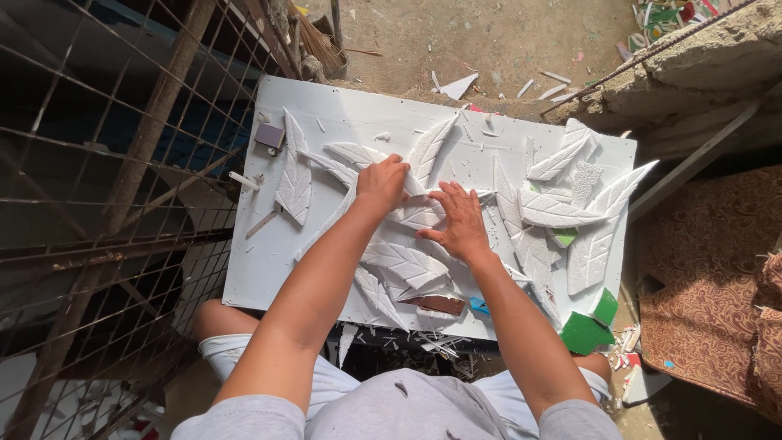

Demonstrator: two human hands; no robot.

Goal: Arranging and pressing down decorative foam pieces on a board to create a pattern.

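The left hand (381,181) rests knuckles-up with its fingers curled down onto a white carved foam leaf with a raised midrib and slanted veins (417,213), pressing rather than gripping it, though whether the fingertips pinch its edge cannot be told from above. Just beside it the right hand (459,222) lies flat and spread open, palm down, on the same leaf, holding nothing. That leaf sits near the middle of a white rectangular board serving as the tabletop (269,269), overlapping neighbouring leaves of the same pale, matte, ribbed look. Another long leaf (405,262) lies just below the hands, a slim upright one (294,175) stands well apart to the left, and a cluster of broader leaves (554,210) fans out to the right. A small dark square block (270,135) lies near the board's upper left corner. Green foam offcuts (585,332) lie at the lower right edge. A rusty wire mesh panel (90,187) stands to the left, and a patterned brown cloth (709,285) lies to the right.
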